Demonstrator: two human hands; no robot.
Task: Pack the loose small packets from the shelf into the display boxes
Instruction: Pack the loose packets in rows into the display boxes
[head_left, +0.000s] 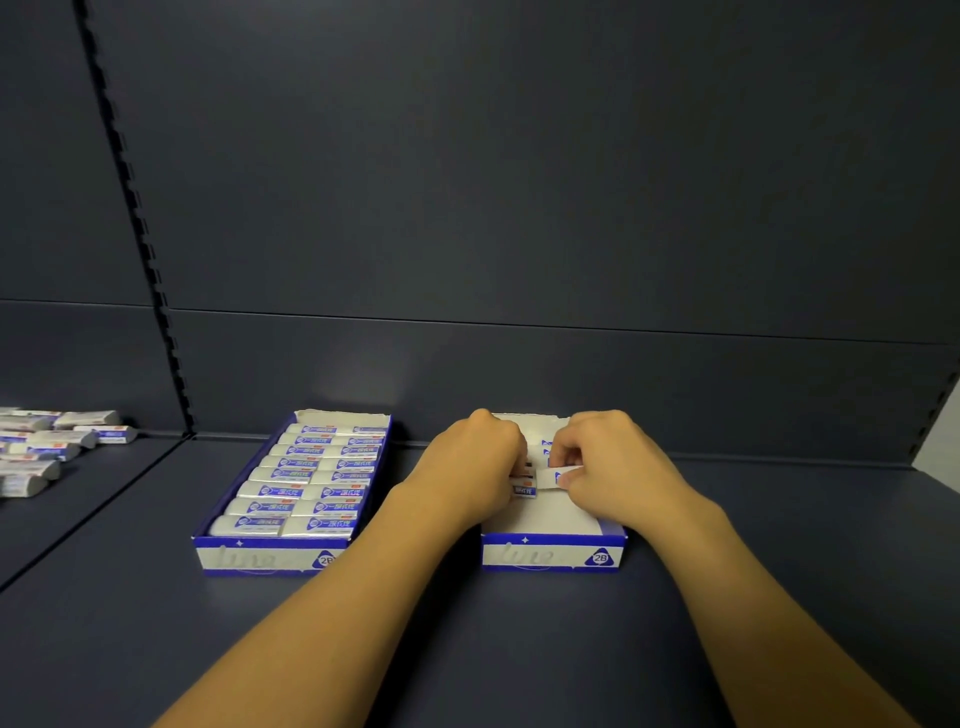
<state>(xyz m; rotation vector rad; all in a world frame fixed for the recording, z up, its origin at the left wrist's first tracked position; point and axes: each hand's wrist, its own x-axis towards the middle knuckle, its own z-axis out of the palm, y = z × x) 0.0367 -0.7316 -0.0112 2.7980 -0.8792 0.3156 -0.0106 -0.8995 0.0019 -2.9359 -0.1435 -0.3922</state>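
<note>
Clearly a job of small, light goods: far left, a heap of loose small packets (47, 447) lying on the neighbouring shelf bay, well apart from the work. Wrapped in glossy film, so probably slick under dry fingertips; short and blocky, likely firm with a little give, hardly fragile. Best pinched across the narrow sides near the middle, thumb against forefinger, then slid in flat. Next along, a full display box (291, 493) with two tidy columns of packets, nothing left to add by the look of it. Then the left hand (475, 465), curled down inside the second display box (553, 551), apparently pressing against or holding packets already laid there; exact grip hidden under the knuckles. Between the hands, one packet (556, 475), pinched at its end by the right hand (605, 462) and lying just beside the placed rows, with the near half of that box bare. Underneath, a dark matte shelf (467, 623), smooth and level; behind, a dark panelled back wall (519, 182) with a slotted upright (140, 223) at the left.
</note>
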